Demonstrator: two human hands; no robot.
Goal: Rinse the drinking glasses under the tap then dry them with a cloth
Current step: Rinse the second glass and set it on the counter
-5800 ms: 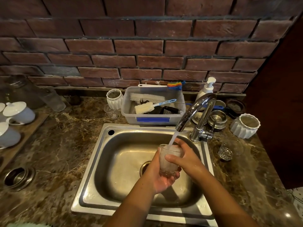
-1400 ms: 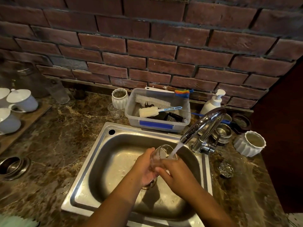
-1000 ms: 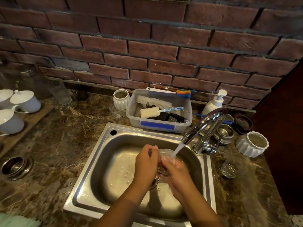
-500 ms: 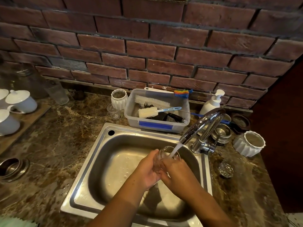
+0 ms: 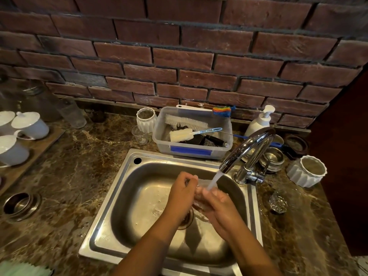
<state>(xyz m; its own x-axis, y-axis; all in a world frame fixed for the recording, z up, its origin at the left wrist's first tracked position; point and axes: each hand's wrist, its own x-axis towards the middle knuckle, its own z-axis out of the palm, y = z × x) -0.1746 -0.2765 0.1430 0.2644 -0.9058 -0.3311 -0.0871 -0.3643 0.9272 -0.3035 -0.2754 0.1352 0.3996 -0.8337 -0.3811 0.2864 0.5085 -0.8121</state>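
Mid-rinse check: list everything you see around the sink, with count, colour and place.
drinking glass: one, clear, held under running water
sink: one, steel, centre
tap: one, chrome, right of sink
tub: one, clear with blue label, behind sink, holds brushes
soap bottle: one, white, behind tap
ribbed cups: two, white, left of tub and far right
small glass: one, clear, left of tub
cut-glass tumbler: one, clear, counter right of sink
lidded cups: three, white, tray at left
left hand, right hand: both grip the drinking glass

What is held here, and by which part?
A drinking glass, its sides clasped between left hand and right hand; rim or base cannot be told.
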